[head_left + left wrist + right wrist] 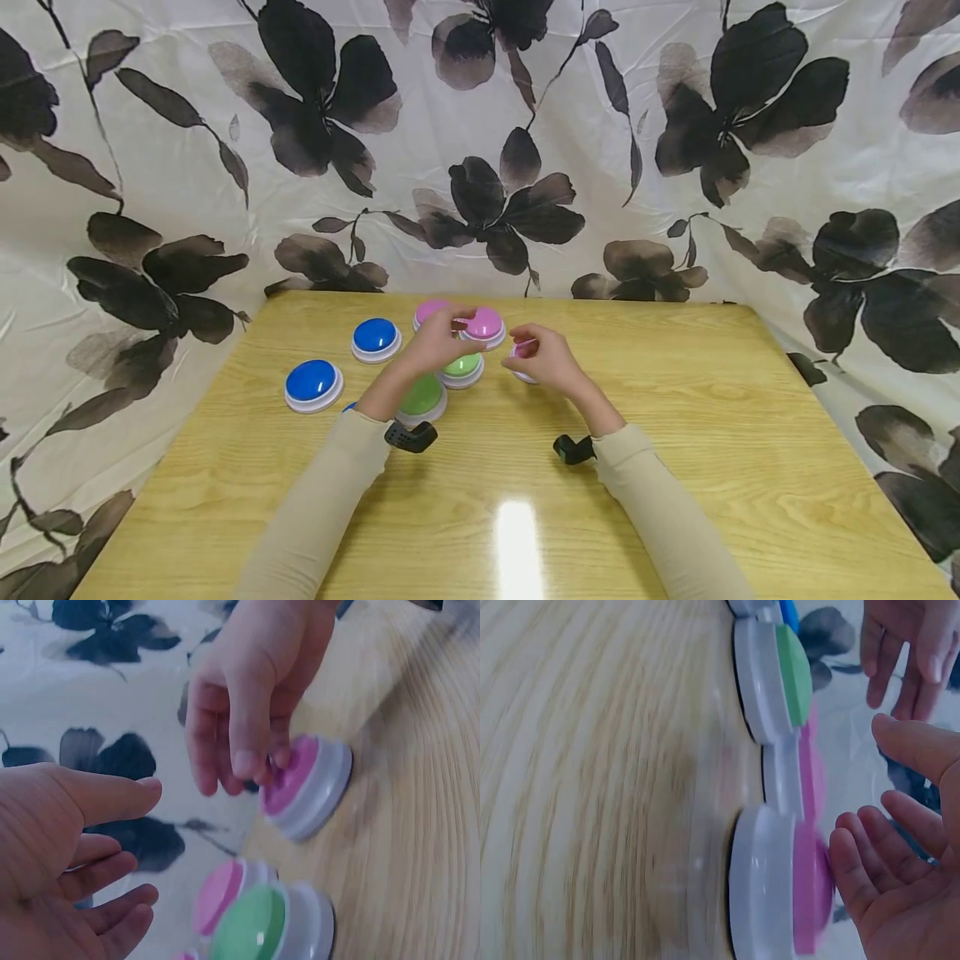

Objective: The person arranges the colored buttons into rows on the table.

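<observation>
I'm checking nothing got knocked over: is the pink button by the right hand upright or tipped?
Upright: the pink button sits base-down on the table, its pink dome facing up.

Buttons (311, 380) are being borne by the table (720, 400) near and left of the left hand (437, 340), another button (769, 885) by the right hand (553, 360), all being backed by cloth (420, 117).

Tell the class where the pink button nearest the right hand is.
In the head view, the pink button is the rightmost button, partly hidden by the right hand, with a second pink button just to its left.
</observation>
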Demonstrator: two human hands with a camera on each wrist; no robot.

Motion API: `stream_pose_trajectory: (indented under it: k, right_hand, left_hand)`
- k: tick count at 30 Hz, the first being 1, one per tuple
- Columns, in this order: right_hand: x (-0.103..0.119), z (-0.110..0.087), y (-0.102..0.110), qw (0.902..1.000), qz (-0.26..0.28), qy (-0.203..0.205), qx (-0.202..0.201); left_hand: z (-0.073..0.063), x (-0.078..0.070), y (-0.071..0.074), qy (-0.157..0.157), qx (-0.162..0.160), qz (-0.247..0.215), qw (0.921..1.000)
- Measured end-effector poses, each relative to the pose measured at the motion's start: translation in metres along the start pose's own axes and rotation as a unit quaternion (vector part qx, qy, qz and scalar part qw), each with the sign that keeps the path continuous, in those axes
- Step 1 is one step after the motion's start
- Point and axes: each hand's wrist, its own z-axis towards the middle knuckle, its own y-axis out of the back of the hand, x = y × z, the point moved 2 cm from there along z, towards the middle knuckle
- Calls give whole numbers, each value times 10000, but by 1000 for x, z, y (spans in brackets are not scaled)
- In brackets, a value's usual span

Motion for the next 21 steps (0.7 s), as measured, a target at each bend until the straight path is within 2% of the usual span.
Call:
stream_pose_trajectory:
  k: [9, 16, 21]
  right_hand:
    - [5, 11, -28, 9996, 187, -25, 188]
    - [0, 19, -47, 9994, 162, -220, 213]
    - [-1, 22, -56, 9988, 153, -357, 283]
  left_hand:
    - [-5, 36, 17, 447, -18, 278, 9986]
    - [-8, 55, 20, 580, 127, 380, 9975]
    - [-9, 64, 20, 632, 191, 435, 9969]
